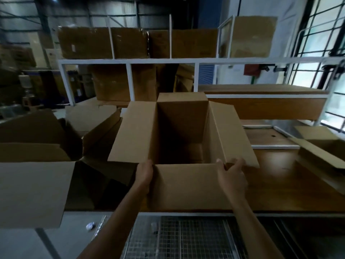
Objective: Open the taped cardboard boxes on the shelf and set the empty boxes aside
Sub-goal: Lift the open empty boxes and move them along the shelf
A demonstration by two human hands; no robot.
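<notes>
Two bare hands are gripping one open cardboard box (179, 186) that is sitting on the wooden table (276, 176), close to its near edge. The left hand (144, 173) is curling round the box's near left corner, fingers hidden behind the flap. The right hand (231, 174) is closing on the near right corner, thumb on the inner rim and fingers wrapping under the right flap. All four flaps are standing open, and the inside is looking dark and empty as far as I can see.

Three more open boxes are lying around it: a large one (35, 186) just to the left, overhanging the table edge, another (89, 118) behind that, and one (321, 146) well apart at the far right. Under the table a wire grid (186, 238) is showing.

Further back, a white metal shelf (186, 61) is holding closed boxes: about five on the top level (84, 43), some wrapped in shiny film, and at least two on the level below (110, 83). One top box is carrying a small white label, too blurred to read. No writing is readable anywhere. A barred window (324, 53) is glowing at the right.
</notes>
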